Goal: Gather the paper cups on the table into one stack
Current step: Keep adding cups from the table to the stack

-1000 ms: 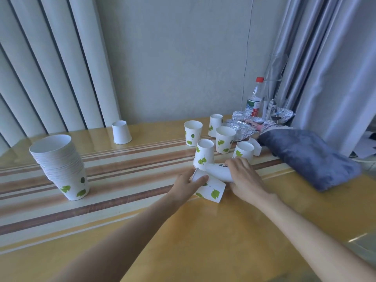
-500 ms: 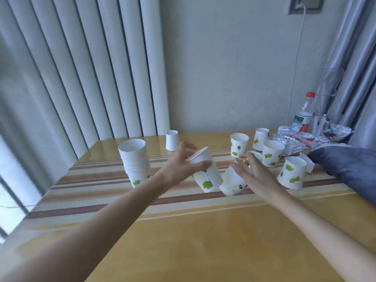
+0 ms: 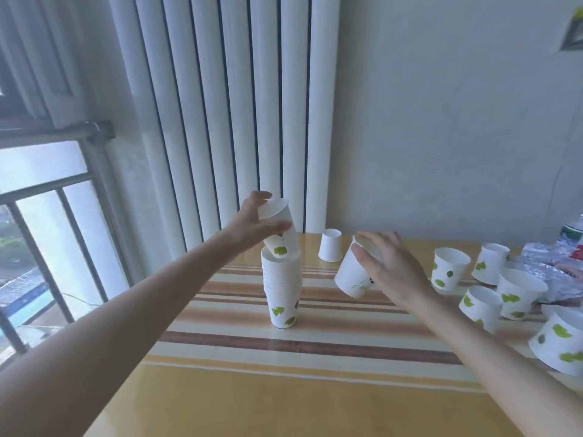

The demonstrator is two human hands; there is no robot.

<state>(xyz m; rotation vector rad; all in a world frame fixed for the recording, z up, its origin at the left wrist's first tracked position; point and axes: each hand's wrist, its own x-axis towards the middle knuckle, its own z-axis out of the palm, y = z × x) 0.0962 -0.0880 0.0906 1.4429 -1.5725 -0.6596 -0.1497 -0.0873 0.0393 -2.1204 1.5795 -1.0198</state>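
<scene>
- The room: a pale wall (image 3: 441, 121) at the back, tall white vertical blinds (image 3: 227, 105) left of it, and a barred window (image 3: 41, 234) at far left.
- The tabletop (image 3: 299, 398) is glossy yellow wood with brown and cream stripes running across its middle.
- A tall stack of paper cups (image 3: 281, 291) with green leaf prints stands upright on the stripes, near the centre.
- Loose upright cups (image 3: 449, 274) cluster at the right, well apart from the stack; crumpled foil (image 3: 549, 263) lies behind them.
- A plain white cup (image 3: 330, 249) sits upside down near the wall, between the stack and the right hand.
- The left hand (image 3: 249, 227) is clamped on a tilted cup (image 3: 279, 231), its base just over the stack's open top.
- The right hand (image 3: 391, 269), fingers spread, grips a second tilted cup (image 3: 353, 275) above the tabletop, right of the stack.
</scene>
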